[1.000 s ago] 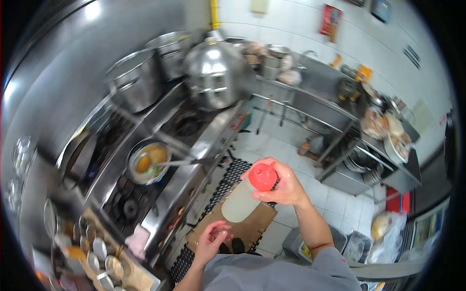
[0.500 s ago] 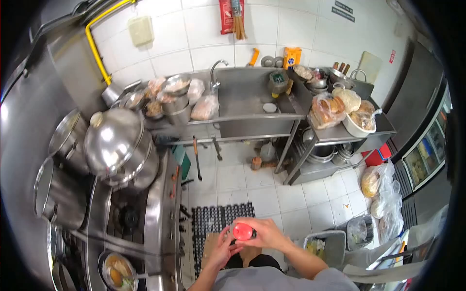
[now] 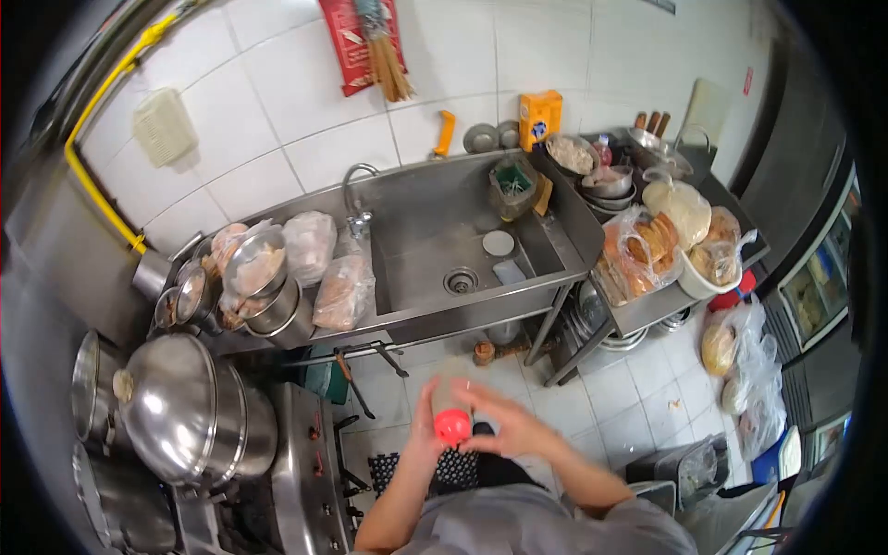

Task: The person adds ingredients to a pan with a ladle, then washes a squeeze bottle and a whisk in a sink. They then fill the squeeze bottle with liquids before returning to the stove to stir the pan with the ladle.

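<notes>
A container with a red lid [image 3: 453, 426] and a pale, see-through-looking body [image 3: 450, 396] is held before my torso, its lid tipped toward me. My left hand [image 3: 424, 424] is closed around its left side. On the right side my right hand [image 3: 509, 424] is blurred, its fingers and thumb spread apart close to the container. Whether those fingertips touch it is hard to tell. What the container holds cannot be made out.
A steel sink [image 3: 416, 250] runs along the wall ahead, with bagged meat [image 3: 344, 292] and metal bowls at its left. Large steel pots [image 3: 176, 407] crowd the stove on the left. Bagged bread [image 3: 638, 250] lies on a side table. Bags [image 3: 754, 370] and bins [image 3: 684, 467] stand at right.
My view has shifted forward toward the sink. The container now shows its pale body as well as its lid, and my right hand's fingers have spread from around the lid.
</notes>
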Action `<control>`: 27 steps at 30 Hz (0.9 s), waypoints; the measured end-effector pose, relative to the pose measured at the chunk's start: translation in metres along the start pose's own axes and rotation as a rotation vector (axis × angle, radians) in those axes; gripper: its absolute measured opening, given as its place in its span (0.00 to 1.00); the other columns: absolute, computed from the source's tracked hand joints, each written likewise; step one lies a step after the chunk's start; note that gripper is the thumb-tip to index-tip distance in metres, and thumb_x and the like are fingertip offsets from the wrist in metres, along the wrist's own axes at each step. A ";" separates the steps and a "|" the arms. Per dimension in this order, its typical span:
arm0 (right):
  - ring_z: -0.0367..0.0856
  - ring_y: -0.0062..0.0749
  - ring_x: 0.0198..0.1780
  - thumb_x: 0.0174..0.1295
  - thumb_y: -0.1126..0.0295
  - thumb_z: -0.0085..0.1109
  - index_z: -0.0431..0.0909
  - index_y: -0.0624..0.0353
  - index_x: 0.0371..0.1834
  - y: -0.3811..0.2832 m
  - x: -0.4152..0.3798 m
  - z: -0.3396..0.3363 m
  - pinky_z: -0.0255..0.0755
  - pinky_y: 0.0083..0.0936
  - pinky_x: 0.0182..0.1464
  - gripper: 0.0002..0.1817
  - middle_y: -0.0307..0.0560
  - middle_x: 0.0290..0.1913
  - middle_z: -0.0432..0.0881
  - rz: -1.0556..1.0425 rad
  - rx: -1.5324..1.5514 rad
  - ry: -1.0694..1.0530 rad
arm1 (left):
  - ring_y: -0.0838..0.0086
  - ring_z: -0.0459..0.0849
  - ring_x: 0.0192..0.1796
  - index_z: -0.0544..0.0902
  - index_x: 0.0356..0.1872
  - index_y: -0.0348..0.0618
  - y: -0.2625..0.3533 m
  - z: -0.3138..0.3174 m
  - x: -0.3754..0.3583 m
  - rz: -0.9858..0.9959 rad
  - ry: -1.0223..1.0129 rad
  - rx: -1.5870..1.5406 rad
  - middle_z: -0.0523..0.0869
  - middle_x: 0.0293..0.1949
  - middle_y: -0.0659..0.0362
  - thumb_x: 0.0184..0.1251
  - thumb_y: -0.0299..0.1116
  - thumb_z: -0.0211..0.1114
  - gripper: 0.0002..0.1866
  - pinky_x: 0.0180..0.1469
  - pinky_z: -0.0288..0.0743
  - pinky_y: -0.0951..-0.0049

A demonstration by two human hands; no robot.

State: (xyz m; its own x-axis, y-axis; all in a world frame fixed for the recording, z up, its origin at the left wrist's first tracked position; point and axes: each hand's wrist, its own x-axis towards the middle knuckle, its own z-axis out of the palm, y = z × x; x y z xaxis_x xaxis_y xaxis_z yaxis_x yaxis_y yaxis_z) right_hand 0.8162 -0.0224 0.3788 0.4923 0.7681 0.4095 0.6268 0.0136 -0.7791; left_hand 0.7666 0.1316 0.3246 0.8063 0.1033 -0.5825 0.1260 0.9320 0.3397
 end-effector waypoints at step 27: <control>0.62 0.65 0.62 0.54 0.58 0.60 0.57 0.55 0.66 0.568 0.163 -0.031 0.57 0.44 0.65 0.37 0.63 0.68 0.48 0.808 -0.385 -0.642 | 0.63 0.82 0.34 0.71 0.47 0.38 0.213 0.030 0.346 -0.106 0.081 -0.041 0.80 0.34 0.52 0.60 0.44 0.58 0.21 0.37 0.80 0.65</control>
State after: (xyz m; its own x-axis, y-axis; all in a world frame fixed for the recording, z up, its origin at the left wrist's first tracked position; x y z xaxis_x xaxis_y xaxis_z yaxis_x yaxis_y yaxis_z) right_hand 1.2712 0.0904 0.0175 0.5070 0.6519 -0.5640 0.4624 -0.7578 -0.4603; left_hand 1.0896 0.3556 0.2173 0.7402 0.0301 -0.6717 0.1828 0.9524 0.2441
